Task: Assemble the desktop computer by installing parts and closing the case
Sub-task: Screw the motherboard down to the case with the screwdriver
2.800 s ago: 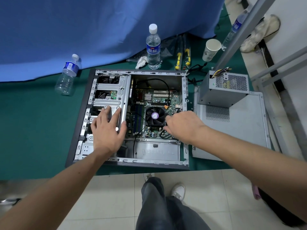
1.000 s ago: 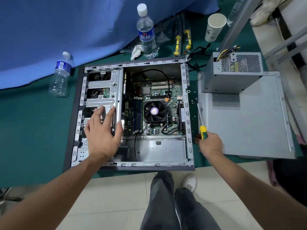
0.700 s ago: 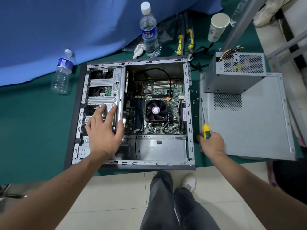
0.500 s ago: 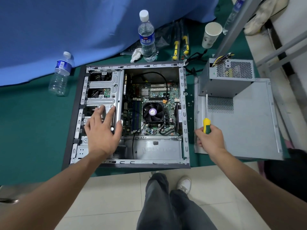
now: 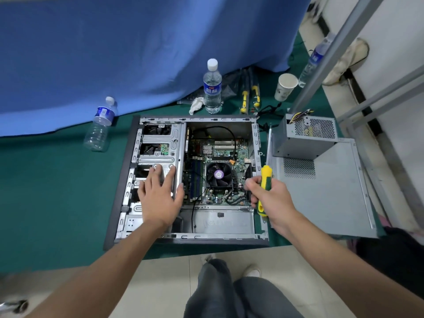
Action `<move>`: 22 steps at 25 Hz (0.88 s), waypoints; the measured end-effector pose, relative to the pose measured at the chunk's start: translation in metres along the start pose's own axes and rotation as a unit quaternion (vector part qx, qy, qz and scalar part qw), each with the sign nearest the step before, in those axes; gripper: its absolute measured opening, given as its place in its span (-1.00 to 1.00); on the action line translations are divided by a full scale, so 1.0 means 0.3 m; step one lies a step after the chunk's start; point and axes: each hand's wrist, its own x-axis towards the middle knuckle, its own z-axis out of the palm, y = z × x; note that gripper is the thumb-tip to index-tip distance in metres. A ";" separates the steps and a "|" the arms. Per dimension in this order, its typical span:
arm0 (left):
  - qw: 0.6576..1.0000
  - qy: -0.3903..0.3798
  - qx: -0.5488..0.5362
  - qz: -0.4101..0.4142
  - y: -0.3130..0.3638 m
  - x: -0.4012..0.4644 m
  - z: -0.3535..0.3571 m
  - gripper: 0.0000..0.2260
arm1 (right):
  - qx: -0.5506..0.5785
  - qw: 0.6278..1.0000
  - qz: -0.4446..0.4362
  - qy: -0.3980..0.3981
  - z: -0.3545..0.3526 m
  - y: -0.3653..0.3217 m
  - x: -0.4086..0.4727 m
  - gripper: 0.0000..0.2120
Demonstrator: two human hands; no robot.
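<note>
Left hand [image 5: 159, 200] flat, fingers spread, on the drive cage [image 5: 168, 145] inside the open case [image 5: 257, 138]; right hand [image 5: 271, 200] fisted around an upright screwdriver [image 5: 265, 177].

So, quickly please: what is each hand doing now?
Left hand: open, fingers flat on the drive cage.
Right hand: closed around the screwdriver.
</note>
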 end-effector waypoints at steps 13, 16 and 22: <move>0.886 -0.129 -0.423 0.141 0.303 -0.065 -0.131 -0.83 | 0.046 0.991 0.069 -0.101 0.098 -0.032 -0.031 -0.85; 0.886 -0.136 -0.418 0.147 0.321 -0.054 -0.144 -0.85 | 0.060 0.988 0.084 -0.118 0.071 -0.045 -0.023 -0.85; 0.861 -0.151 -0.474 0.103 0.317 -0.046 -0.191 -0.91 | 0.036 0.988 0.042 -0.145 0.066 -0.083 -0.019 -0.79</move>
